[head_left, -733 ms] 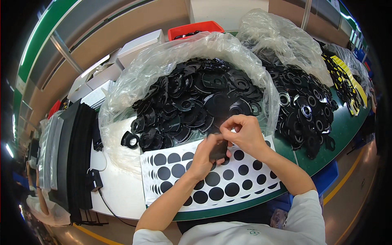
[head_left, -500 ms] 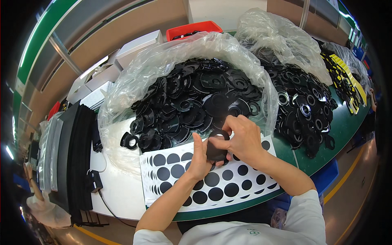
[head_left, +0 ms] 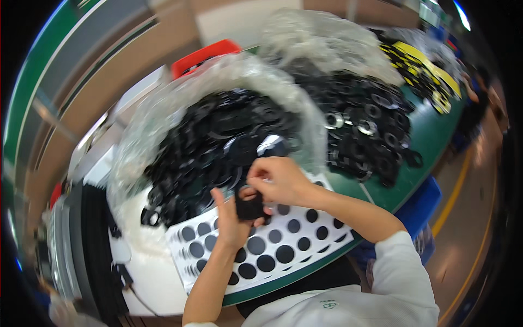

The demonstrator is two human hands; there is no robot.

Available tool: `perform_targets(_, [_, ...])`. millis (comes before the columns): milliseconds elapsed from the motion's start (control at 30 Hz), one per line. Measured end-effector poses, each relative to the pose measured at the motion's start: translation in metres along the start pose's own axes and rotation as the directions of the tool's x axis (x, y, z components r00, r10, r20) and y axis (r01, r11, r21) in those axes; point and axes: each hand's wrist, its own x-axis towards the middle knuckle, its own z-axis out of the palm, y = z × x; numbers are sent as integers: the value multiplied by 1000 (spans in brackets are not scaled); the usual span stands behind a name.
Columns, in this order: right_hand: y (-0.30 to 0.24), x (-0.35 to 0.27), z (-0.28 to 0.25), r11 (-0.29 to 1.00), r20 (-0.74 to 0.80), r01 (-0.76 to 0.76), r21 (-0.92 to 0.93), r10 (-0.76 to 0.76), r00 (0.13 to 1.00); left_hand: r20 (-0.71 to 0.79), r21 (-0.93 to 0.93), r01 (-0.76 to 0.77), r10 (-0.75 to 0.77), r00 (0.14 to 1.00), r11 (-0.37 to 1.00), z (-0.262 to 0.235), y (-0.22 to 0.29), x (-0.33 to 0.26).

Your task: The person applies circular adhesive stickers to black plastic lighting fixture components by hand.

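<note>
My left hand [head_left: 233,226] holds a flat black plastic part [head_left: 249,210] with a round hole near its top, thumb raised at one side and fingertips showing at the lower right edge. My right hand [head_left: 283,181] is closed at the top of the same part, its curled fingers over the hole; blur hides the exact grip. Under both hands lie white sheets [head_left: 188,271] with rows of round black stickers [head_left: 285,254]. Beyond my hands is a heap of similar glossy black parts [head_left: 210,136] in an opened clear plastic bag [head_left: 131,147].
A second heap of black ring-shaped parts [head_left: 376,147] lies to the right, with yellow-and-black pieces [head_left: 419,65] farther back. A red bin [head_left: 210,53] stands behind the bag. Dark sheets [head_left: 95,245] are stacked at left near a small black box with a cable [head_left: 122,275]. A blue bin [head_left: 417,201] sits beside the table's right edge.
The view has shifted, so the table contents sit farther left and are blurred. My right hand's fingers have drawn up toward the part's top edge; my left hand keeps its hold.
</note>
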Motion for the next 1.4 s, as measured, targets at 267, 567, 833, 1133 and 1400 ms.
perform_targets(267, [9, 8, -146, 958, -469, -32, 286, 169, 867, -25, 79, -102, 104, 994, 992, -2, -4, -4])
perform_targets(567, [116, -200, -313, 950, -908, -258, -175, -54, 415, -40, 111, -115, 120, 992, 987, -6, -4, 1])
perform_targets(833, [385, -451, -204, 126, -519, -989, -73, 843, 146, 83, -178, 16, -1, 997, 984, -38, 7, 11])
perform_targets(1133, [556, -515, -51, 356, 58, -533, -768, 867, 495, 50, -301, 162, -154, 987, 940, -23, 28, -1])
perform_targets(1400, [581, -503, -20, 367, -301, -861, -353, 826, 476, 106, -368, 270, -248, 963, 890, -29, 23, 6])
